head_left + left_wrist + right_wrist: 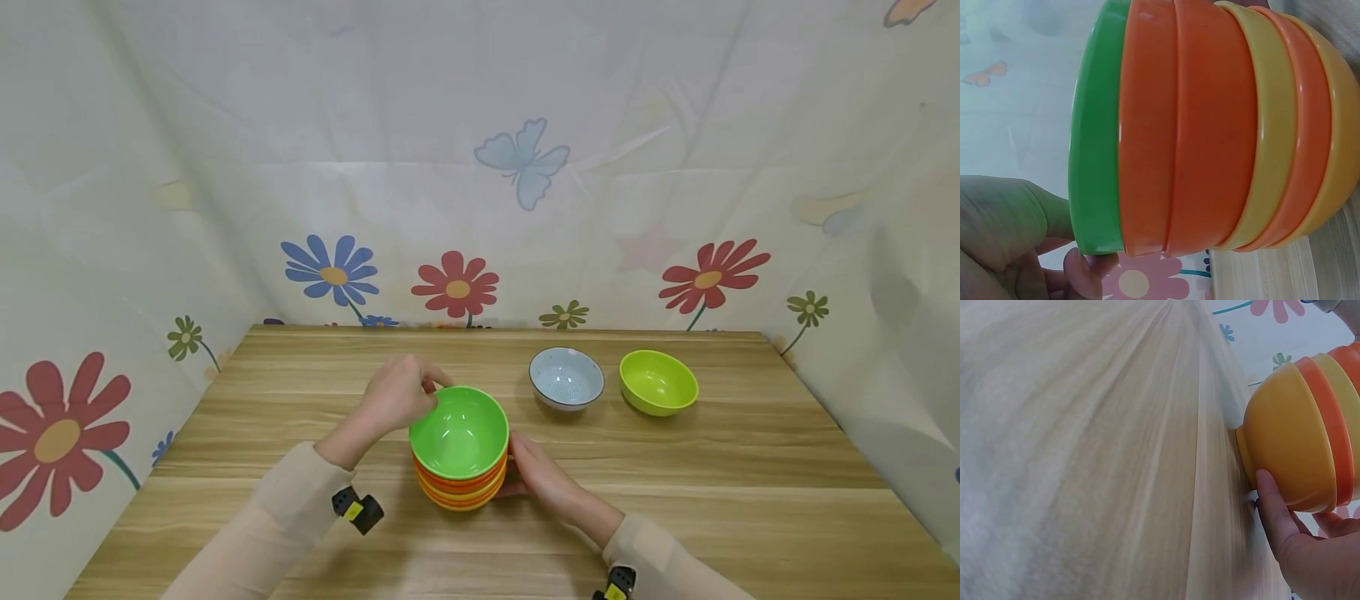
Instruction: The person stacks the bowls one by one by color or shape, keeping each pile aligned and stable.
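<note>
A stack of nested bowls stands on the table in front of me. On top is a green bowl (459, 433); orange and yellow bowls show below it, ending in a yellow-orange bowl (1288, 437) at the bottom. My left hand (397, 392) pinches the green bowl's rim at its back left, thumb over the edge and fingers outside. At the stack's lower right side, my right hand (551, 483) rests against the bottom bowl with fairly straight fingers, the thumb near its foot. The far fingertips are partly hidden behind the bowls.
Behind the stack to the right, a pale blue-grey bowl (567, 379) with a dark rim sits beside a lime-green bowl (658, 383). The wood-grain table (720, 500) ends at a flower-printed cloth (600, 233) at the back and sides.
</note>
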`<state>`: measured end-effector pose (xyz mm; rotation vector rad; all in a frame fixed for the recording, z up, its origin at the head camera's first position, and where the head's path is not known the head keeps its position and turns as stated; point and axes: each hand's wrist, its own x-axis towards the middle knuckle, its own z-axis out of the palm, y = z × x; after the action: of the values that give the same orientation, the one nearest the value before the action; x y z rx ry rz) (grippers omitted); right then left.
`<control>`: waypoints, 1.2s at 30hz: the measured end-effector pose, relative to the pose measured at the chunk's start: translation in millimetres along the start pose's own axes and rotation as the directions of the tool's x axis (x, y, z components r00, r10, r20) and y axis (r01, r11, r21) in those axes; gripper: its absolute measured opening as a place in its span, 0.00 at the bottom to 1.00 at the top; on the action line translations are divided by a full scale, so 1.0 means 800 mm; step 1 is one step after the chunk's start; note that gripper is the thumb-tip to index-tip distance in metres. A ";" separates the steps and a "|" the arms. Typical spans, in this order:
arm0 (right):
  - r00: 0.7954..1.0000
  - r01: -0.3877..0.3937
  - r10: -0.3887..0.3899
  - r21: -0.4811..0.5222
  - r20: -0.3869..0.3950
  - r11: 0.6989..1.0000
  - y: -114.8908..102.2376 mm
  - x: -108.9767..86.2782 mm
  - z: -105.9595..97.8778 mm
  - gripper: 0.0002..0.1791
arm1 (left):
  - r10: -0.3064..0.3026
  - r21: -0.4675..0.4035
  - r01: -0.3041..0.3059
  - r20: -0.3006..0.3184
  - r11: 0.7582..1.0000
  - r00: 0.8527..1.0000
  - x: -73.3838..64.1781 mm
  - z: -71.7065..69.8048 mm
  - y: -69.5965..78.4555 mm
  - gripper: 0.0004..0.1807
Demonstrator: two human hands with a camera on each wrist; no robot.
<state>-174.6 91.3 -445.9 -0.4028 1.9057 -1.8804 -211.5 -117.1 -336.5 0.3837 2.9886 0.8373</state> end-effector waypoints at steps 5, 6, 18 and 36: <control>1.000 0.002 -0.002 0.001 -0.005 1.000 0.000 0.000 0.000 0.35 | 0.006 -0.001 -0.006 0.000 1.000 1.000 0.000 -0.001 0.000 0.18; 1.000 0.003 -0.003 0.001 -0.006 1.000 0.000 0.000 0.000 0.35 | 0.003 -0.002 -0.003 0.002 1.000 1.000 0.000 -0.001 0.000 0.18; 1.000 0.007 -0.007 -0.002 -0.001 1.000 0.000 -0.001 0.000 0.35 | -0.018 -0.022 0.018 0.027 1.000 0.999 0.001 -0.002 0.001 0.17; 1.000 -0.003 0.003 -0.009 -0.005 1.000 -0.001 0.000 0.000 0.36 | -0.024 -0.040 0.026 0.053 0.999 0.998 0.004 0.001 -0.002 0.13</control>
<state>-174.3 91.1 -445.4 -0.3988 1.9178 -1.8728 -214.7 -117.5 -337.7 0.3604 2.9171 0.8697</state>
